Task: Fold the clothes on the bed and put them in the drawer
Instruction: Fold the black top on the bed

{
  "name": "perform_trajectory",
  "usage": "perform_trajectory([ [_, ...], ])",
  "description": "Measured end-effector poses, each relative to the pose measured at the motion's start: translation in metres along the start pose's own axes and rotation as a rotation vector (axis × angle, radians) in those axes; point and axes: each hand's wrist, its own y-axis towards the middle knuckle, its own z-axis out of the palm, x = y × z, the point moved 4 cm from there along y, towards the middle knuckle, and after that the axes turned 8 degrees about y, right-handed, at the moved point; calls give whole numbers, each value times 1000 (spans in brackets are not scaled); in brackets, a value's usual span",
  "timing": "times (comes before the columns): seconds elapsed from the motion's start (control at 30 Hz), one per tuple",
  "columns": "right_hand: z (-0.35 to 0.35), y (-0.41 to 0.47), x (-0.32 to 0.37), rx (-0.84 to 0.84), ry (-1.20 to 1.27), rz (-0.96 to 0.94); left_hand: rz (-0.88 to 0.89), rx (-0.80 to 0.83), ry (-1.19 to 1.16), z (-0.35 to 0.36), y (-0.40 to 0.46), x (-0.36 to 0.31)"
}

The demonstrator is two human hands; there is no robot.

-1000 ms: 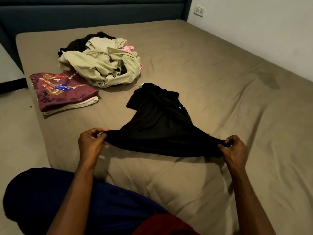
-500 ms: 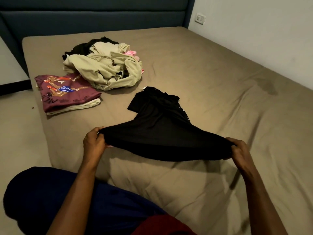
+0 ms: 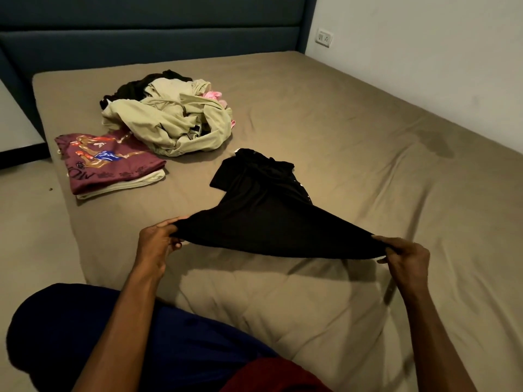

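Clothes being folded: a black soft-fabric shirt (image 3: 266, 210) is lying on the taupe-sheeted bed (image 3: 368, 137), its near hem lifted taut, both hands, left (image 3: 157, 241) and right (image 3: 404, 260), pinching its corners, probably to flatten it for folding.

Single head-worn cam, wide-angle, looks fwd and down from the near edge of the bed (image 3: 353, 131) toward the headboard (image 3: 152, 38). Hands close in lower frame; wall (image 3: 424, 52) at right.
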Motion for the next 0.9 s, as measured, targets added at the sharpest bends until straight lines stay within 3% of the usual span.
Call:
perform_trajectory([
  [0.1,-2,-2,-7,47,87,86,172,-140,331,-12,-7,-3],
  [0.2,-9,0,-14,-14,60,163,299,-200,532,-13,-13,-9],
  [0.3,-18,3,-13,-94,-245,107,309,-212,809,-15,-11,-13],
  [0.4,-12,1,-9,-64,-628,30,253,-157,988,-16,-8,-11],
  [0.47,-2,3,-14,-46,-617,69,296,-95,970,-12,-6,-9],
  [0.6,16,12,-34,-112,-9,301,204,58,464,-4,-2,-14],
  [0.77,51,42,-26,-209,911,681,-69,48,-31,30,22,-30],
  [0.83,65,70,-16,-232,1148,769,-134,43,-114,52,44,-49],
  [0.9,74,121,4,-222,1235,765,-135,70,-158,88,83,-91],
])
